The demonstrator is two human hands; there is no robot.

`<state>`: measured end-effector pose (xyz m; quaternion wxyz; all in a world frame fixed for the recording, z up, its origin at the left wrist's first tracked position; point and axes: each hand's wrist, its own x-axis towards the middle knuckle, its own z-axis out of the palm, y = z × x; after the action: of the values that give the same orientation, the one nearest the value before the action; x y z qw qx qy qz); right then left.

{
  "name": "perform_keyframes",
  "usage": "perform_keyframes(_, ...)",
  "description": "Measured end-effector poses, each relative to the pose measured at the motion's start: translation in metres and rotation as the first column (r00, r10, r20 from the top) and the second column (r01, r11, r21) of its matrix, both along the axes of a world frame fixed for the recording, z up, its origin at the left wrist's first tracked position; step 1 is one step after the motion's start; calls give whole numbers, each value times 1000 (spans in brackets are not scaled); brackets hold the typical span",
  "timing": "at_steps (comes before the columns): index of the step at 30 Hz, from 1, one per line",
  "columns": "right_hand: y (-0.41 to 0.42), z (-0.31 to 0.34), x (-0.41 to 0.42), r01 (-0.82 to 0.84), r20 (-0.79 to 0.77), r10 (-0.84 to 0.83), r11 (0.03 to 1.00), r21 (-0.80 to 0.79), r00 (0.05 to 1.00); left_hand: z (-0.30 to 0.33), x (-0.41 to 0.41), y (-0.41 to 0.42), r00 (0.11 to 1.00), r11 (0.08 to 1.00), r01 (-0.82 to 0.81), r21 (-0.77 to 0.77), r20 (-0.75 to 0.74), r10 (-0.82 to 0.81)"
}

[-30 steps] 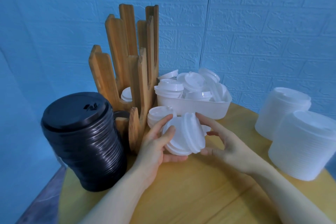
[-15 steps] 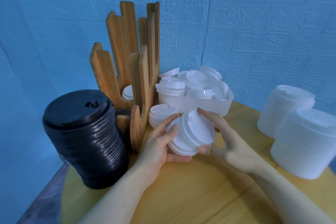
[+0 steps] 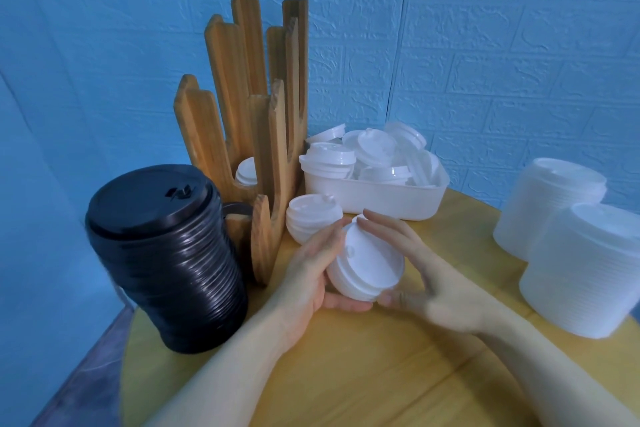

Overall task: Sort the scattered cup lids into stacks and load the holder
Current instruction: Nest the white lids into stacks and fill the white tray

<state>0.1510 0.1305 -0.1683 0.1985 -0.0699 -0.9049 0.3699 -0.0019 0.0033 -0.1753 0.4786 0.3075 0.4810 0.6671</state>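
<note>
A short stack of small white lids (image 3: pixel 367 263) is held between both hands just above the round wooden table (image 3: pixel 363 374). My left hand (image 3: pixel 311 270) cups its left side and underside. My right hand (image 3: pixel 426 274) grips its right side, fingers over the far rim and thumb below. Another small white stack (image 3: pixel 311 218) stands on the table behind them. The wooden holder (image 3: pixel 256 128) rises at the back left with a few white lids (image 3: pixel 246 173) in one slot. A white tub (image 3: pixel 377 194) behind holds several loose white lids (image 3: pixel 374 152).
A tall stack of black lids (image 3: pixel 166 253) stands at the left, close to the holder. Two tall stacks of larger translucent white lids (image 3: pixel 581 274) stand at the right. A blue brick-pattern wall closes the back. The table edge runs along the left.
The top lid, tilted on edge a second ago, now lies flat on the held stack. Both hands have closed in round the stack.
</note>
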Motion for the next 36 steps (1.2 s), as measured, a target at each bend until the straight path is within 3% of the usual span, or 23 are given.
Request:
perform_keyframes(7, -1, -5, -4, 34, -60, -34, 999, 12, 998, -4, -1, 2, 996, 996, -87, 9, 17, 87)
perform_keyframes(13, -4, -6, -7, 30, -77, -31, 999, -18, 997, 0, 1, 0, 997, 996, -71, 48, -9, 71)
perform_keyframes(16, 3, -5, -3, 122, -70, -124, 992, -37, 990, 1, -1, 0, 995, 994, -104, 28, -3, 104)
perform_keyframes(20, 20, -9, 1, 384, -2, -387, 915, 126, 922, -2, -8, 2, 975, 977, -215, 9, 54, 214)
perform_keyframes(23, 29, -17, 1, 408, 138, -466, 857, 314, 874, -4, -9, 3, 969, 971, -241, 9, 55, 240)
perform_keyframes(26, 30, -19, 1, 446, 128, -521, 814, 372, 844, -4, -8, 3, 965, 966, -258, 7, 54, 258)
perform_keyframes(32, 27, -13, 3, 591, -31, -606, 761, 268, 795, -2, -6, 2, 962, 964, -267, -4, 51, 266)
perform_keyframes(34, 26, -10, 4, 632, -141, -617, 766, 117, 774, -1, -7, 2, 961, 963, -270, -9, 55, 270)
perform_keyframes(36, 23, -5, 5, 578, -235, -602, 799, -167, 763, -1, -7, 2, 959, 961, -277, -11, 62, 277)
